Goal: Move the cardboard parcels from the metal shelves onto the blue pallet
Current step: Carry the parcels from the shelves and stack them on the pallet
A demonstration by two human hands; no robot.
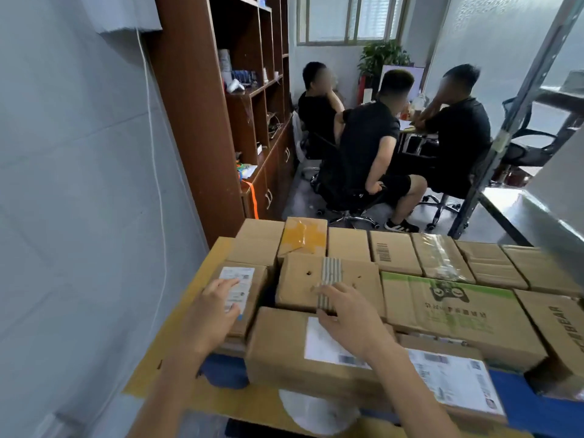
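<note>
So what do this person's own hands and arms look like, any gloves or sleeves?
The left hand and right hand are bare: no gloves, rings or watch in view. The left forearm and right forearm are bare too, with no sleeve showing down to the picture's bottom edge.

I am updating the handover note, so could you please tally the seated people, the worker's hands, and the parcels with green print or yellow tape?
seated people: 3
hands, the left hand and the right hand: 2
green-printed parcel: 1
yellow-taped parcel: 1
Total: 7
</note>
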